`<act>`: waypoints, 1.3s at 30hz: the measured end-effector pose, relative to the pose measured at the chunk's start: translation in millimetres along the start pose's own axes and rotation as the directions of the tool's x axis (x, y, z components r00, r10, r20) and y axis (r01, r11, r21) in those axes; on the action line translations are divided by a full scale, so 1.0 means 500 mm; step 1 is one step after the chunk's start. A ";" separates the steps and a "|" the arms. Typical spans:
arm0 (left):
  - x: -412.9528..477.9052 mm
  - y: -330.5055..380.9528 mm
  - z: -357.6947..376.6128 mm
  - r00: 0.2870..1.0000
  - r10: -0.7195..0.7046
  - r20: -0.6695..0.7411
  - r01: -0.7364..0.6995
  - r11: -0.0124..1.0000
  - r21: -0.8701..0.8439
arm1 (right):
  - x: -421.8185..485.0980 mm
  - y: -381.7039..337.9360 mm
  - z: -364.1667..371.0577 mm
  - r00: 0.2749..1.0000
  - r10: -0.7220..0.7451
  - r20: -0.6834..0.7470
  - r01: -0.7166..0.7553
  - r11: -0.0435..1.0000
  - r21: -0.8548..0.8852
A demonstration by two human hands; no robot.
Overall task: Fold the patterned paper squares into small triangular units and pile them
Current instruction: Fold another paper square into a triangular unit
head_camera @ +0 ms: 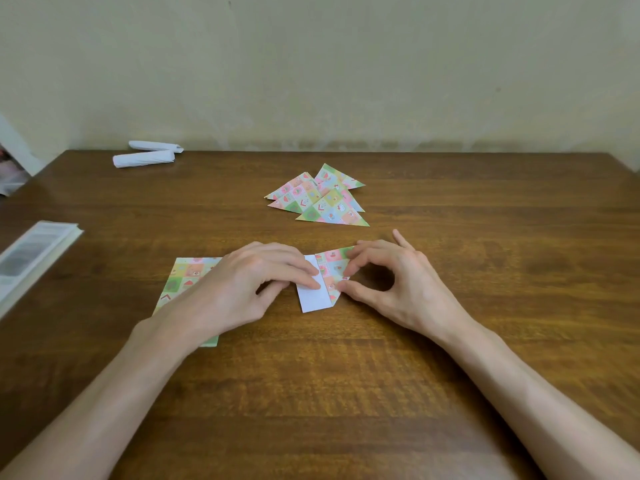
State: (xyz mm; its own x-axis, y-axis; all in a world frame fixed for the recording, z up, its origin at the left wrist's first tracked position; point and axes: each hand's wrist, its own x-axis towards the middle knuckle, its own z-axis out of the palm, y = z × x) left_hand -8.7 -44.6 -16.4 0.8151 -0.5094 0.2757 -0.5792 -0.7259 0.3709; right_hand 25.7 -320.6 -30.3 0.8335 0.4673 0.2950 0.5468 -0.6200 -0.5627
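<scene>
Head view looks down on a brown wooden surface (450, 341) set against a pale wall (346, 64). Near its middle lies a partly folded paper square (313, 297), with its white underside showing as a strip on the left and a patterned flap turned over on the right. The left grip (249, 285) is released: its fingers (304, 271) lie straight and press the white strip flat. The right grip (391, 282) is curled, thumb and forefinger pinching the patterned flap at its right edge.

Under the left wrist and palm sits a stack of unfolded patterned squares (183, 278), just left of the piece being worked. Farther back, well apart from both hands, a pile of finished triangular units (318, 197) lies overlapping. Two folded white paper pieces (147, 155) rest near the far left edge, and a thin booklet (31, 258) lies at the left side.
</scene>
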 end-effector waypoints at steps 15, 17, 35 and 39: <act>0.003 0.041 0.027 0.994 0.088 -0.062 -0.084 0.994 0.070 | -0.002 0.006 0.005 1.000 -0.005 -0.020 0.006 0.999 0.050; 0.006 0.046 0.030 0.992 0.101 -0.079 -0.095 0.992 0.079 | -0.003 0.006 0.005 0.999 -0.023 -0.025 0.024 0.999 0.040; 0.014 0.071 0.059 0.996 -0.004 -0.091 0.001 0.999 -0.040 | 0.000 0.014 -0.033 0.976 -0.108 0.191 0.096 0.993 0.068; 0.013 0.072 0.060 0.994 -0.085 -0.074 0.080 0.995 -0.059 | 0.000 0.011 -0.047 0.961 -0.109 0.255 0.094 0.993 0.070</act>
State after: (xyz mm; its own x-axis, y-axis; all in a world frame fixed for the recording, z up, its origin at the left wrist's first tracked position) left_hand -23.9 -88.0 -28.0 0.8582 -0.4107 0.3080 -0.5114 -0.7358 0.4440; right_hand 30.7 -338.8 -15.3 0.7205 0.6775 0.1476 0.6159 -0.5276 -0.5851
